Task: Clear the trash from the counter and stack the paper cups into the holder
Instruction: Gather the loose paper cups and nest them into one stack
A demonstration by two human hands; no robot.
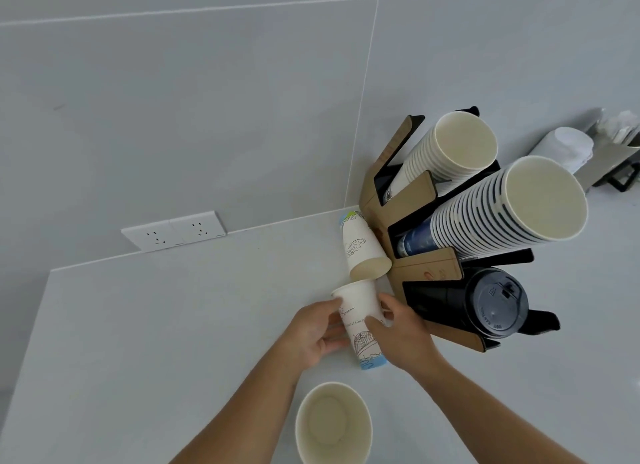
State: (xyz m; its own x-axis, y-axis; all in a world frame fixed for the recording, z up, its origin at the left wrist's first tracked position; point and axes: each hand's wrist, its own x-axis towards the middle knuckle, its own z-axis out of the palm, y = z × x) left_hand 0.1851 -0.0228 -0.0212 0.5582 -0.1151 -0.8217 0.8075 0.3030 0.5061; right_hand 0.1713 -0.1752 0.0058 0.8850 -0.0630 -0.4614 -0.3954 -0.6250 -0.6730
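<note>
— Paper, white with line drawings and a blue base: that is the cup [360, 325] both hands grip on the pale counter [156, 325] in the head view. How do the hands sit on it?

— Left hand [313, 332] cups its left side, thumb over the upper wall near the rim and fingers curled under. Right hand [403, 339] closes on the right side, thumb across the printed wall. Both are wrapped around that one cup, which lies tilted, mouth pointing away from the person.

— And beyond the hands?

— Just past the fingertips lies a second printed cup [363, 247], its open mouth facing the held cup's rim, the two nearly touching. It leans against the brown-and-black cup holder [426, 269], which stands ahead and to the right of the right hand.

— What fills the holder?

— Two long stacks of paper cups: a far stack [450, 148] of plain white ones, and a nearer striped stack [512, 211]. A column of dark lids [495, 302] sits in the slot closest to the right hand.

— Anything nearer the person?

— One open cup [332, 425] stands upright between the forearms, below both hands, cream inside.

— And the edges?

— A white double wall socket [173, 233] is up and to the left of the left hand. Far right, beyond the holder, a white roll [564, 148] and a metal stand [613, 159], too blurred to identify further.
</note>
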